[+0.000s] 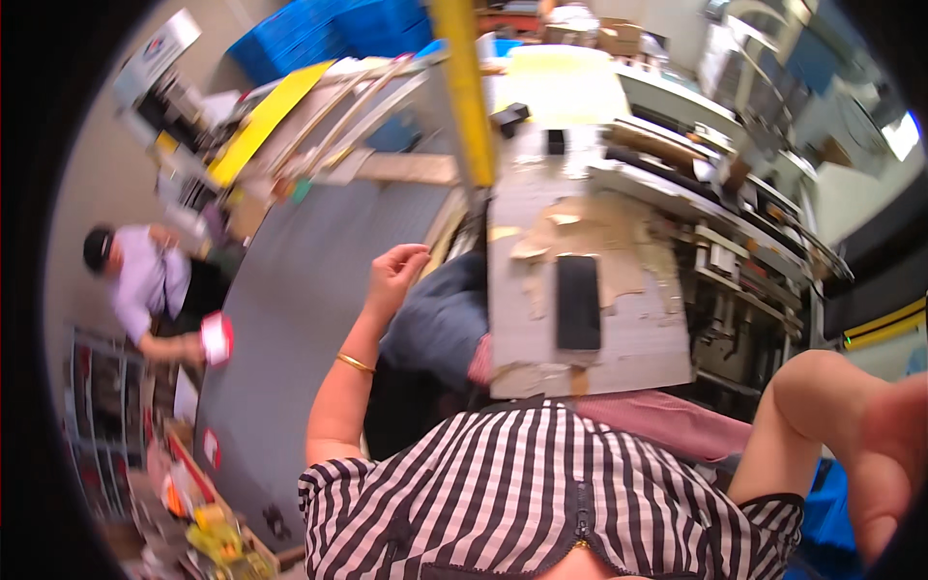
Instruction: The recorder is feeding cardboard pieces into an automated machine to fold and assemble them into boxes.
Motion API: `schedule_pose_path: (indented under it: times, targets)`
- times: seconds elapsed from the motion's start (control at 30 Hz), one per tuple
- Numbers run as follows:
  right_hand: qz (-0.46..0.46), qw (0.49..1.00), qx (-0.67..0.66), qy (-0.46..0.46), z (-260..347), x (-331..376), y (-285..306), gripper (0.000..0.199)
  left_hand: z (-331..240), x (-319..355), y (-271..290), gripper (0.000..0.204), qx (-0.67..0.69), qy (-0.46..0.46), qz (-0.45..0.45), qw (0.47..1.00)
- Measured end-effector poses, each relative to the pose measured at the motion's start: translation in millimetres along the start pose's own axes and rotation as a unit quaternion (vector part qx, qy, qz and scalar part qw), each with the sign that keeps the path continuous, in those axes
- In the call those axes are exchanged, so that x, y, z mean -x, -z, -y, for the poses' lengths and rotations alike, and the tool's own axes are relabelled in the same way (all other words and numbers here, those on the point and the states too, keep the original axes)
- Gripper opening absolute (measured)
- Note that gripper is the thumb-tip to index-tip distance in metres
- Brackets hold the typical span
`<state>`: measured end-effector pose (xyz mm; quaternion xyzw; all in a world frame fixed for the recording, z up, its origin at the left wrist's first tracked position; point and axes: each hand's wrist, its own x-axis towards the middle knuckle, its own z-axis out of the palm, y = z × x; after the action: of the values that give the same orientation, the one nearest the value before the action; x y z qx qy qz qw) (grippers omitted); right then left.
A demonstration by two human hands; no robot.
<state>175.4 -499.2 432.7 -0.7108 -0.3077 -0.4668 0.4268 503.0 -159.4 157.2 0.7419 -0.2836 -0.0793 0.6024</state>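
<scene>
My left hand (394, 275) is raised over my lap, at the near edge of the grey table, with a gold bangle (355, 362) on its wrist. Its fingers are curled together toward the thumb; whether anything small is between them I cannot make out. At the right edge my right hand (884, 464) is lifted close to the camera, cut off and blurred, so its fingers cannot be read. A black flat rectangular thing (578, 303) lies on the worn board (638, 353) in front of me, touched by neither hand.
The long grey table (300, 280) stretches along my left. Across it a person (155, 280) holds a red-and-white item (217, 338). A yellow post (464, 97) rises ahead. Machinery with rails (715, 251) stands at the right, and blue crates (329, 39) are stacked at the back.
</scene>
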Motion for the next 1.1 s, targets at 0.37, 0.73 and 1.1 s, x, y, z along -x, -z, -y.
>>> schedule_pose_path:
  times: [0.37,0.73,1.1]
  targets:
    - [0.116,0.987,-0.113,0.005,-61.5,-85.8,-209.7,0.042,209.5,466.7,365.5,0.022,-0.244,0.287,-0.539,0.753]
    - [0.137,0.986,-0.079,-0.057,-111.4,-117.9,-349.7,0.044,168.3,668.3,383.9,0.063,-0.437,0.603,-0.527,0.41]
    - [0.132,0.99,-0.015,-0.052,-70.8,-103.1,-332.6,0.045,197.1,610.6,402.5,0.013,-0.428,0.634,-0.405,0.501]
